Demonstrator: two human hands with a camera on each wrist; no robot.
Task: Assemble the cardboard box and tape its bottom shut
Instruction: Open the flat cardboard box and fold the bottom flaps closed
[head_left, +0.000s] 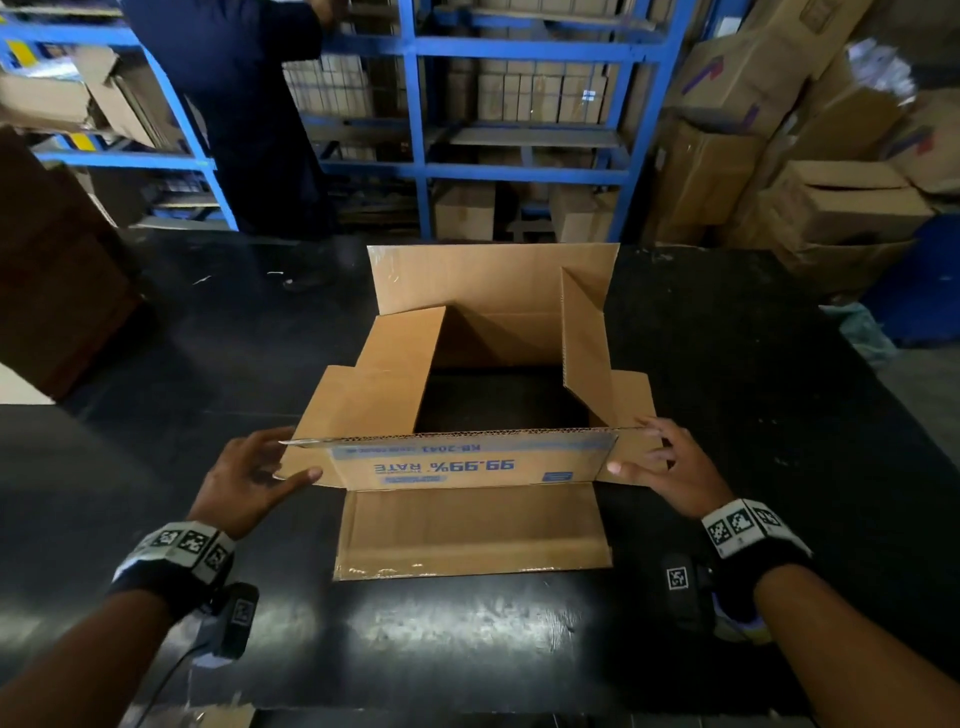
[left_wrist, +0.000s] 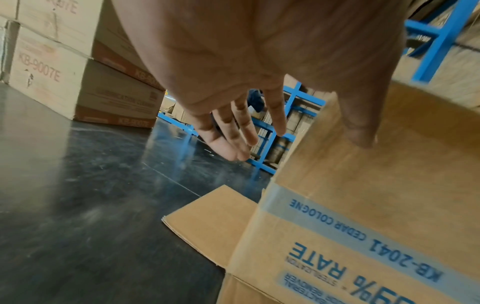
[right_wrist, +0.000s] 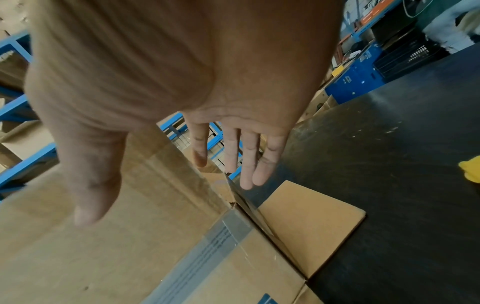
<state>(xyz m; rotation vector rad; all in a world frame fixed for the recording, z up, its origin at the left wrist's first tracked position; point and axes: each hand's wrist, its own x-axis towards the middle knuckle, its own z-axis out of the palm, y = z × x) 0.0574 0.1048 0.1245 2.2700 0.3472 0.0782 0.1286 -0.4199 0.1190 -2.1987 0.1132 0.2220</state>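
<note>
A brown cardboard box (head_left: 467, 465) with blue print stands opened out on the black table (head_left: 467, 649). The table shows through its open inside. Its near flap (head_left: 467, 530) lies flat on the table toward me, and the far flap (head_left: 493, 275) stands upright. My left hand (head_left: 293, 454) is spread at the box's near left corner, thumb on the printed front panel (left_wrist: 363, 205). My right hand (head_left: 631, 447) is spread at the near right corner. In the wrist views my left hand (left_wrist: 298, 144) and right hand (right_wrist: 166, 201) have straight fingers over the box (right_wrist: 103, 257) and hold nothing.
A person in dark clothes (head_left: 249, 119) stands at the blue racks (head_left: 519, 171) beyond the table. Stacked cartons (head_left: 831, 208) fill the back right. Brown cartons (left_wrist: 78, 82) sit on the table's left side. A yellow object (right_wrist: 470, 170) lies on the table to the right.
</note>
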